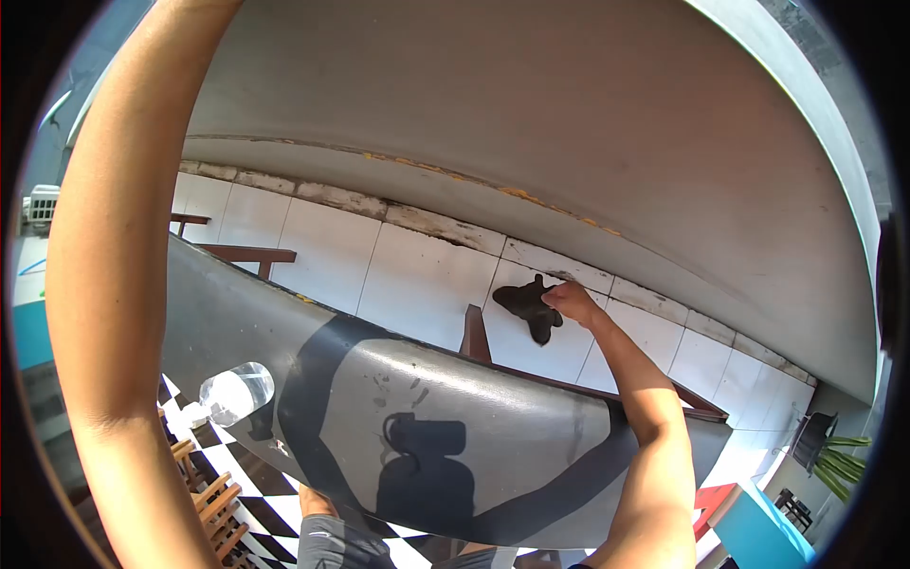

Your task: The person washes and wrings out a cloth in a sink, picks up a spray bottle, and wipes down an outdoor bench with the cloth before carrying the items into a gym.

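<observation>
Nearest the camera, the bare left arm [109, 313], rising along the left side and out past the top edge, with the left hand beyond view; cannot tell whether spread, closed or holding anything. At the far left, behind that arm, a white slatted basket [41, 204] and, lower, a turquoise panel [33, 334]. Just right of the arm, low down, slatted wooden furniture [223, 498] over a black-and-white chequered floor [213, 460]. Above this, at the left end of a dark grey tabletop [408, 365], a clear plastic bottle [239, 392] with its white cap [192, 415] towards the lower left; cannot tell whether upright or lying. Further right, below the near edge, grey shorts [336, 545]; across the middle of the tabletop, a dark shadow [427, 484] of head and arms. Beyond the far edge, a brown wooden post [474, 334], white tiles [322, 251] and a grey wall [521, 104]. Right of centre, in front of the tiles, a bunched black cloth [521, 300], pinched at its right side in the closed right hand [572, 302]; cannot tell whether touching the tiles. At the far right, a turquoise surface [758, 531] beside red, then a long-leaved green plant [839, 463] by a black pot [813, 436].
</observation>
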